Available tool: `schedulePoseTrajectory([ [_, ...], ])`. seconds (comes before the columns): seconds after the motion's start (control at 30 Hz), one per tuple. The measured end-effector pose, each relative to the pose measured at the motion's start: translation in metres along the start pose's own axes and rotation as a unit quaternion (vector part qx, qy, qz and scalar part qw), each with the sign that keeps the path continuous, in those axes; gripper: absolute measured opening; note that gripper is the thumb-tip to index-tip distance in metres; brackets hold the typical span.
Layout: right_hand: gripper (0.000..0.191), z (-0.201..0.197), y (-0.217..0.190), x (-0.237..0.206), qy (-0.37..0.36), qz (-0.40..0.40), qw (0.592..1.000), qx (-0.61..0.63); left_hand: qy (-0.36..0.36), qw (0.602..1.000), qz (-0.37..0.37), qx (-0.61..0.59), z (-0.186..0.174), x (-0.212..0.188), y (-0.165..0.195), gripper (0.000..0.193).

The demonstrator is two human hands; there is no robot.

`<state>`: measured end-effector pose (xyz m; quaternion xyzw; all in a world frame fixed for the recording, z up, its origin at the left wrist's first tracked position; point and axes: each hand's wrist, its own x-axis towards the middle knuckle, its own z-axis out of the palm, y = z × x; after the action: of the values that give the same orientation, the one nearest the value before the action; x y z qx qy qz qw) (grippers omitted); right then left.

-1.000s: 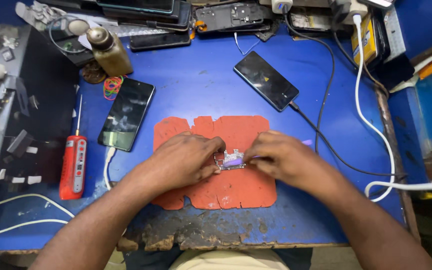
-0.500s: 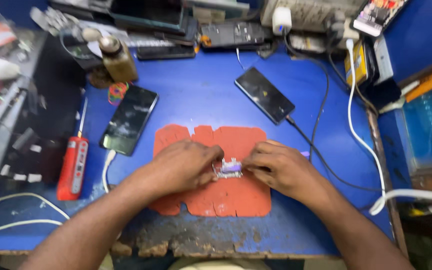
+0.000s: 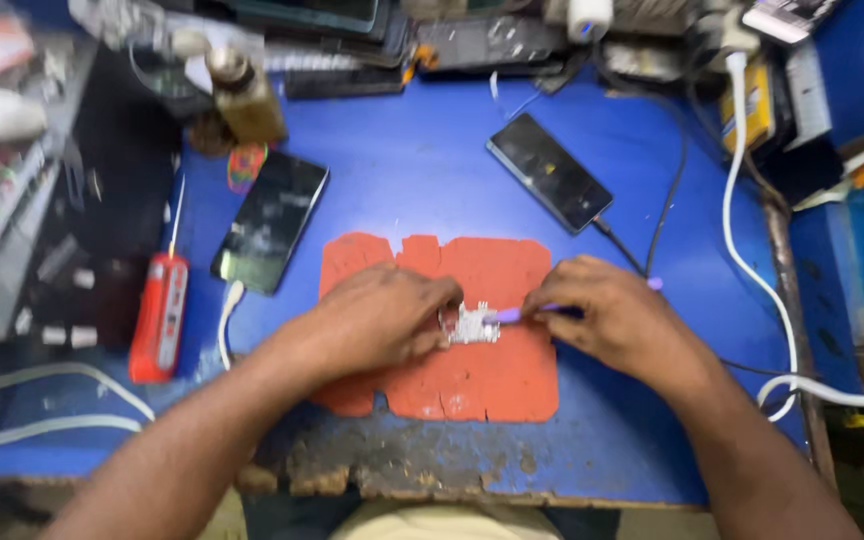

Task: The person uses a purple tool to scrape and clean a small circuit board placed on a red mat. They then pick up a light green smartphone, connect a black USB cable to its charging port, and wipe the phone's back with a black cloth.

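A small silvery circuit part (image 3: pixel 469 324) lies on a worn orange-red mat (image 3: pixel 482 380) in the middle of the blue table (image 3: pixel 412 170). My left hand (image 3: pixel 377 318) pinches the part's left edge with its fingertips. My right hand (image 3: pixel 617 318) grips a thin purple tool (image 3: pixel 515 313), and the tool's tip touches the right side of the part. The far end of the purple tool shows behind my right hand.
A phone (image 3: pixel 270 222) with a white cable lies left of the mat, next to a red tool (image 3: pixel 159 316). A second phone (image 3: pixel 549 171) is plugged into a black cable at the back right. A brown bottle (image 3: pixel 247 97), cluttered devices and white cables (image 3: pixel 752 250) line the edges.
The view has shifted slightly. Both hands stay on the small part; my right hand has drawn back a little to the right, so the purple tool now shows between the hands.
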<state>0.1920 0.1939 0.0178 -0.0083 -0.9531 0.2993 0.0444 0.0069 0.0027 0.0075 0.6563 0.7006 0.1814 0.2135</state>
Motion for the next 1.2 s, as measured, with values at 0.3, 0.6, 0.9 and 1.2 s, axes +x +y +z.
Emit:
schedulePoseTrajectory([
  [0.3,0.027,0.011,0.013,-0.003,-0.007,0.015,1.0,-0.002,-0.015,1.0,-0.013,-0.009,0.0,0.001,0.0,0.036],
  [0.6,0.025,0.009,-0.002,0.001,-0.003,0.016,1.0,-0.004,-0.011,1.0,-0.012,-0.013,0.002,-0.002,-0.001,0.038],
  [0.9,0.025,0.011,-0.001,-0.006,0.004,0.028,0.999,-0.034,-0.008,1.0,0.009,0.004,0.001,-0.002,0.001,0.036],
  [1.2,0.026,0.005,-0.009,-0.003,0.007,-0.002,0.999,-0.035,-0.017,1.0,0.002,-0.006,-0.001,-0.002,0.003,0.037],
])
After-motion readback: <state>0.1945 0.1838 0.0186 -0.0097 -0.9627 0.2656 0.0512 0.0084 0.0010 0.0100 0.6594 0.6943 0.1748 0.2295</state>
